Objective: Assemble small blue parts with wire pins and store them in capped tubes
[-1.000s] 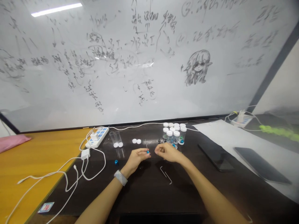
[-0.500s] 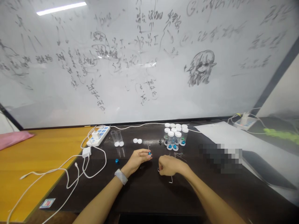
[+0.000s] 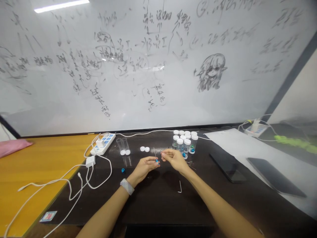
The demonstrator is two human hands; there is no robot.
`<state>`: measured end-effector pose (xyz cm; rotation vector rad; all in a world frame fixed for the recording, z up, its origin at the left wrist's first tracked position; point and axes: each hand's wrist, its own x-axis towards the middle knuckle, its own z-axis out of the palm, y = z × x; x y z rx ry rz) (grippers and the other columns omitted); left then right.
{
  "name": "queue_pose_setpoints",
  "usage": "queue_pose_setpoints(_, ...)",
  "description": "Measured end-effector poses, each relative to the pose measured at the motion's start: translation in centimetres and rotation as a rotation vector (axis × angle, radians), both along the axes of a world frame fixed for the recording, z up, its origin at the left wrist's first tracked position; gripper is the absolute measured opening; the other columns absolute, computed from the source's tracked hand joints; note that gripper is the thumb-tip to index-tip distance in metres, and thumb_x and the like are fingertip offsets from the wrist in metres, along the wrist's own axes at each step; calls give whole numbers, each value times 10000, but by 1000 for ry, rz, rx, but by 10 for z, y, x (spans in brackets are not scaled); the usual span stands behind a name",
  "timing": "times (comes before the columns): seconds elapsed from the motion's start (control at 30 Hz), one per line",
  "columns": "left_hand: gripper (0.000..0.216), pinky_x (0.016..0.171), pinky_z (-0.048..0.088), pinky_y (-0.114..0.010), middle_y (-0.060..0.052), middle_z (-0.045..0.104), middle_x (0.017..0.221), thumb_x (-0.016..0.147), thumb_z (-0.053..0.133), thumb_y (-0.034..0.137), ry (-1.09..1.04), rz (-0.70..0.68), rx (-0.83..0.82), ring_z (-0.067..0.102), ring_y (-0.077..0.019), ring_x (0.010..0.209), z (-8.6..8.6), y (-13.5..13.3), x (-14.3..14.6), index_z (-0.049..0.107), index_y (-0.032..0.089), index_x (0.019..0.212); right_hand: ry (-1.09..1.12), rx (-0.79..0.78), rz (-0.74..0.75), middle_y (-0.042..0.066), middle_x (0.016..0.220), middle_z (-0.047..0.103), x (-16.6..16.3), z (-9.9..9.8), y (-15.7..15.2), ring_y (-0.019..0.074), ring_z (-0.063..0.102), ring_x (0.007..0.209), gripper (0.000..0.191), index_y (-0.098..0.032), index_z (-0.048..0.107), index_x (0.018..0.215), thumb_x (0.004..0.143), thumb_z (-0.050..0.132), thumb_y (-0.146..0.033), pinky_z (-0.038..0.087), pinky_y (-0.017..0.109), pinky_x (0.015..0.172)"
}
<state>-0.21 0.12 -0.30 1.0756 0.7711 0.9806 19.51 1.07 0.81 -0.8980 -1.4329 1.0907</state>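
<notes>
My left hand pinches a small shiny blue part between thumb and fingertips. A thin metal rod sticks up from it. My right hand is raised just to the right, thumb and fingertips pressed together close to the rod's top. Whatever those right fingertips hold is too small to make out. Below my right hand, an L-shaped hex key lies on the dark table. Another blue part rests left of my left hand.
Capped clear tubes, some with blue or green parts inside, stand behind my right hand. Two clear tubes and two white caps are at the back. White cables trail from a power strip. Phones lie at right.
My right hand has lifted from the table near the hex key and moved up and left, beside the blue part. My left hand keeps its hold, nearly still.
</notes>
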Motion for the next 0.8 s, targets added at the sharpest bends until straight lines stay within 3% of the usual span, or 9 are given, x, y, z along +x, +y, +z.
queue_pose_setpoints(0.13,447,899,530,-334,-135,760,977,647,886,229,-17,-16,14,727,-205,857,2,-1,0,709,104,1038,90,20,-39,64,741,729,-15,-7,-4,201,701,682,366,-155,700,845,719,776,-490,585,343,703)
queue_pose_setpoints(0.37,421,882,537,-313,-112,761,927,664,876,222,-23,-15,16,726,-192,837,1,0,0,715,107,1036,158,36,-96,78,812,748,-21,-12,-6,236,727,764,337,-170,697,854,726,782,-470,603,374,739)
queue_pose_setpoints(0.8,444,882,531,-314,-110,763,914,650,885,240,-13,-17,19,724,-187,828,2,-1,0,718,106,1039,64,69,-92,80,816,747,-21,-8,-11,219,722,723,364,-164,698,860,751,745,-508,605,351,707)
